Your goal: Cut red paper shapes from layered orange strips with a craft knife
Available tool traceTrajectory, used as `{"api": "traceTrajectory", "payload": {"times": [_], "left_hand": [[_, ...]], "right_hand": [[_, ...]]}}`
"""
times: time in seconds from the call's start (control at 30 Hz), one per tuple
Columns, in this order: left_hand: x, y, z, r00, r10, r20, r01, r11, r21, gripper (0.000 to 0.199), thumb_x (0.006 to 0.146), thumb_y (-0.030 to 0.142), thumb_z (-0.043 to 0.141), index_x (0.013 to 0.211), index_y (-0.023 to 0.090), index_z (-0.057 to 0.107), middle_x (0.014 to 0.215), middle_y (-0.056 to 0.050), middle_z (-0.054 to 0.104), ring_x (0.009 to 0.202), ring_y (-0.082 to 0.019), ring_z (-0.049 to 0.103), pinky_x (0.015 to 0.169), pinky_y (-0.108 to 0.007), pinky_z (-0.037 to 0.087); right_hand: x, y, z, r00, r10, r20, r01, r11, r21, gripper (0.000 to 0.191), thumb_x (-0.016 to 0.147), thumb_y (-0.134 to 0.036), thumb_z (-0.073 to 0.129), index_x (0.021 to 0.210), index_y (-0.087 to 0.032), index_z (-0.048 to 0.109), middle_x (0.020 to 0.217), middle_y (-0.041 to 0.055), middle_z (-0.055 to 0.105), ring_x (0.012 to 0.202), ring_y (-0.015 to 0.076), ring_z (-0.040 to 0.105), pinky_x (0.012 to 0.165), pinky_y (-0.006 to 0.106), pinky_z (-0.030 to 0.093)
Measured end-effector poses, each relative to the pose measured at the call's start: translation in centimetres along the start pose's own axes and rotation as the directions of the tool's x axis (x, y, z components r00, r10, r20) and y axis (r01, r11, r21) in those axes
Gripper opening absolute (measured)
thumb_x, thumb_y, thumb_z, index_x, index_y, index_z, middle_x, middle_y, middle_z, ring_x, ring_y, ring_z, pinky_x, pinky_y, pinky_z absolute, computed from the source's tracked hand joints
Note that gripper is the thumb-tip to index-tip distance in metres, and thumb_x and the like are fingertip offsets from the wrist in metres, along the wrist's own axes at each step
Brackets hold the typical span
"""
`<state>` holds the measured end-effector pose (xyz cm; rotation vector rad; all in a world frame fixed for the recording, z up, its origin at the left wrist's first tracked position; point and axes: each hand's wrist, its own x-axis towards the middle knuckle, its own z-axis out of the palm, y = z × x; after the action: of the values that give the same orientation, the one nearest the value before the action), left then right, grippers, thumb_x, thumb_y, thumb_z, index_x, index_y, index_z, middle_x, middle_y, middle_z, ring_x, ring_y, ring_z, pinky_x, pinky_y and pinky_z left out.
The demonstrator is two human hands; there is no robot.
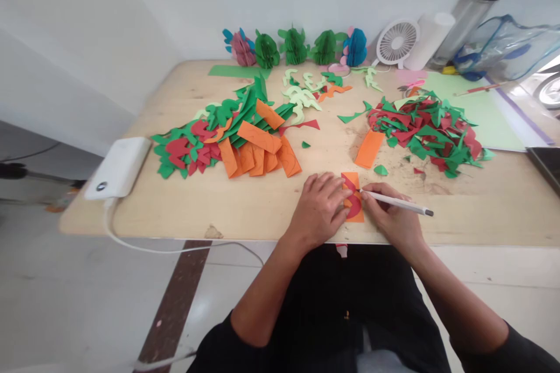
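Note:
A white pen (398,202) is pinched in my right hand (396,218), its tip at the right edge of a red paper cutout (354,208). The red cutout lies on an orange paper rectangle (359,217) near the table's front edge. My left hand (319,207) lies flat with fingers stretched over the left side of both papers, hiding part of them. Just beyond is another orange paper piece (370,149). Orange rectangles (259,158) with drawn lines lie in a pile to the left, beside green and red cutouts (186,148).
Paper scraps (433,134) are heaped at the right. Folded paper figures (295,46) stand along the wall, with a small white fan (397,42) and a bottle (470,14). A white power bank (118,168) with a cable sits at the left edge.

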<state>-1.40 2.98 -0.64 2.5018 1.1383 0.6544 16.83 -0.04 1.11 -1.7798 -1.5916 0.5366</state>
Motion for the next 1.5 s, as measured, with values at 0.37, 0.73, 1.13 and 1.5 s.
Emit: {"api": "traceTrajectory", "payload": {"times": [0.37,0.73,1.13,1.5], "left_hand": [[-0.04,-0.04,0.03,1.0,0.001,0.0,-0.001,1.0,0.009,0.028,0.093,0.029,0.053,0.116,0.021,0.067,0.134,-0.006,0.061,0.133,-0.028,0.045,0.116,-0.05,0.029],[-0.03,-0.01,-0.05,1.0,-0.006,0.007,0.006,1.0,0.008,0.027,0.094,0.029,0.053,0.116,0.022,0.067,0.134,-0.007,0.061,0.133,-0.028,0.045,0.115,-0.051,0.03],[-0.06,0.0,-0.09,1.0,-0.002,0.015,0.001,1.0,0.009,0.028,0.094,0.029,0.053,0.117,0.021,0.066,0.134,-0.006,0.06,0.133,-0.027,0.044,0.116,-0.05,0.029],[-0.03,-0.04,0.0,1.0,0.002,0.005,-0.002,1.0,0.009,0.028,0.093,0.028,0.053,0.116,0.021,0.067,0.135,-0.007,0.061,0.133,-0.028,0.045,0.115,-0.05,0.029]], "right_hand": [[-0.5,0.0,0.19,0.999,-0.037,0.001,0.037,0.999,0.007,0.022,0.085,-0.041,0.059,0.084,-0.022,0.068,0.074,0.0017,0.074,0.058,0.0153,0.064,0.057,0.026,0.046],[-0.5,-0.13,-0.04,1.0,-0.022,-0.004,0.022,0.999,0.025,0.025,0.086,-0.045,0.059,0.084,-0.022,0.068,0.073,0.0026,0.074,0.056,0.0158,0.063,0.054,0.027,0.048],[-0.55,0.16,0.09,1.0,-0.007,0.026,0.005,0.996,0.088,0.024,0.085,-0.044,0.06,0.085,-0.021,0.069,0.077,0.0028,0.074,0.061,0.0157,0.065,0.057,0.026,0.048],[-0.18,-0.38,-0.15,1.0,-0.005,0.024,0.002,0.992,0.124,0.024,0.084,-0.045,0.061,0.08,-0.022,0.068,0.069,0.0016,0.071,0.055,0.0145,0.061,0.05,0.025,0.046]]}}
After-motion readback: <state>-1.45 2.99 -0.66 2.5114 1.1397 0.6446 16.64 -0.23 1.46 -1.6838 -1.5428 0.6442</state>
